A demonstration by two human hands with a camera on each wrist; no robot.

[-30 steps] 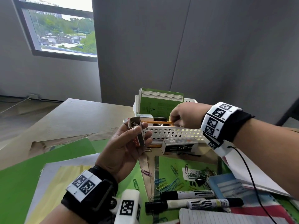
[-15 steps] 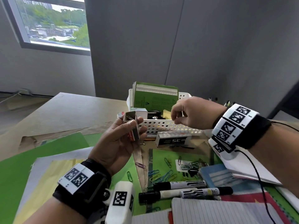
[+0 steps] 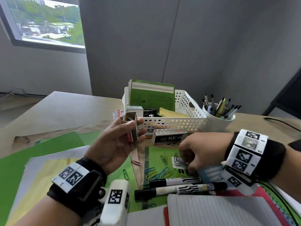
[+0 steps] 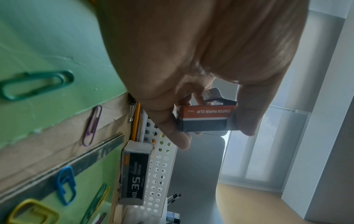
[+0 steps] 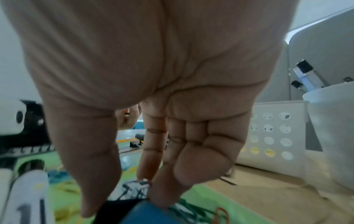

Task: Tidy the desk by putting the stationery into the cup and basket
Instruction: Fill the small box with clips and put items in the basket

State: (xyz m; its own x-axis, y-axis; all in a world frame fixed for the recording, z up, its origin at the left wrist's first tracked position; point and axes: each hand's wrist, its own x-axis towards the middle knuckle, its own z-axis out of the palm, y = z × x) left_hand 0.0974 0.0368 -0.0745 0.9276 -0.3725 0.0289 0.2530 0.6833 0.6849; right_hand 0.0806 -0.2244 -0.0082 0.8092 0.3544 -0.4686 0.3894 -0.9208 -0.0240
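My left hand (image 3: 136, 128) holds a small red-and-black paper clip box (image 3: 132, 136) upright in front of the white basket (image 3: 187, 123); its top flap is open and one clip shows inside. The left wrist view shows that box (image 4: 206, 119) pinched between thumb and fingers. My right hand (image 3: 185, 165) is down on a cluster of loose paper clips (image 3: 180, 163) on the green sheet. In the right wrist view its fingertips (image 5: 157, 197) touch the clips (image 5: 134, 188) while the thumb stands apart. A white cup (image 3: 218, 123) full of pens stands right of the basket.
A box of staples (image 3: 169, 136) lies against the basket's front wall. Coloured clips (image 3: 154, 172) are scattered on the green paper, with two markers (image 3: 177, 185) just nearer me. Notebooks (image 3: 211, 209) and papers cover the near desk. A green booklet (image 3: 151, 97) stands in the basket.
My right hand, which held an orange pencil over the basket, has let it go and come down to the clip pile. The left hand keeps the clip box in place.
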